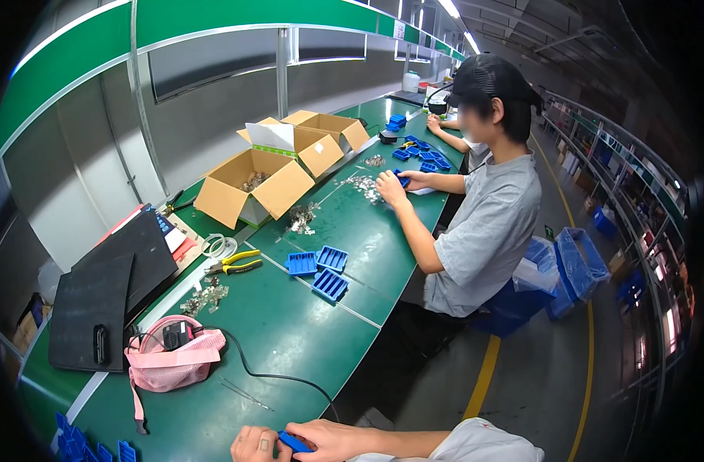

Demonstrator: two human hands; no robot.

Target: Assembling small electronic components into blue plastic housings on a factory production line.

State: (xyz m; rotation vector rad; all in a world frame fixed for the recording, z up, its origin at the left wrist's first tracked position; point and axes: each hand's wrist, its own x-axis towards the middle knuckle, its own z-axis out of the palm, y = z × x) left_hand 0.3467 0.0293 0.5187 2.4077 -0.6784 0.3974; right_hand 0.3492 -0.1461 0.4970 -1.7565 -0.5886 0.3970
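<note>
At the near edge of the green bench, my left hand [253, 444] and my right hand [327, 439] are together around a small blue plastic part [293, 442]. Fingers of both hands are curled on it and cover much of it. The lower frame edge cuts off some of my left hand. Ahead of them on the bench lies a pair of thin metal tweezers or rods [246, 394]; which, I cannot tell. To the left is a heap of blue plastic parts [78, 443], partly cut off.
A pink pouch [175, 362] with a black device and cable lies left. Beyond are yellow-handled pliers [240, 263], small metal pieces [206, 296], blue slotted trays [330, 285] and open cardboard boxes [279, 196]. To the right, a co-worker [483, 223] handles a blue part.
</note>
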